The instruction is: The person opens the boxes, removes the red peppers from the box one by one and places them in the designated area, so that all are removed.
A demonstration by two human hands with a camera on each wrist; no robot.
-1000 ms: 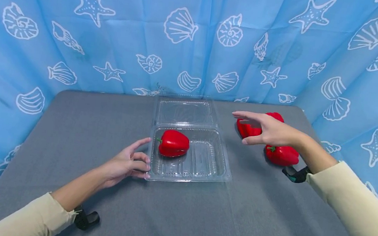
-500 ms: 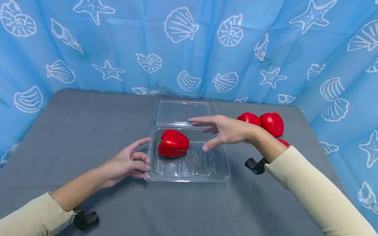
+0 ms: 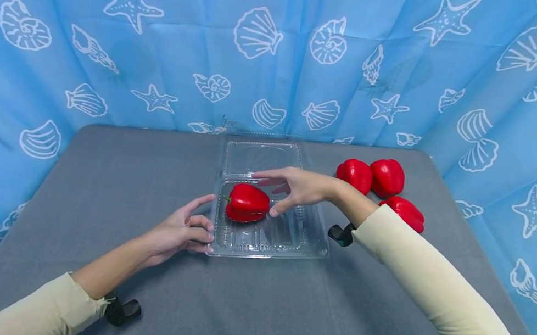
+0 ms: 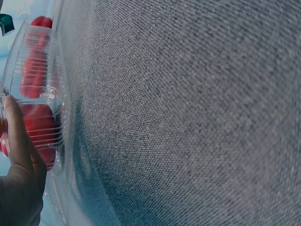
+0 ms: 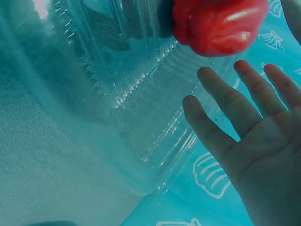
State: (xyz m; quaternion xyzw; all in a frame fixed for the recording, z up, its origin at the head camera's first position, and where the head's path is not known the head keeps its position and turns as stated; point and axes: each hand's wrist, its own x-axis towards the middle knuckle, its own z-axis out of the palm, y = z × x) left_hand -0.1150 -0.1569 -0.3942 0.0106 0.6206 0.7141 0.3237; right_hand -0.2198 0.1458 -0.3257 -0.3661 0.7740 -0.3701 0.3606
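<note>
A clear plastic clamshell container lies on the table with its lid folded back. Inside its left half sits a red bell pepper, green stem to the left. My left hand rests its fingertips against the container's left side; in the left wrist view a finger reaches up to the rim. Over the container, my right hand holds nothing, its thumb tip right at the pepper's right side. The right wrist view shows its fingers spread below the pepper.
Three more red bell peppers lie at the right back: one on the left, one behind and one nearer, partly behind the right sleeve. A grey cloth covers the table. A blue curtain hangs along the back.
My right hand has moved left, from above the peppers at the right to beside the one in the container. The left hand and the container have stayed put.
</note>
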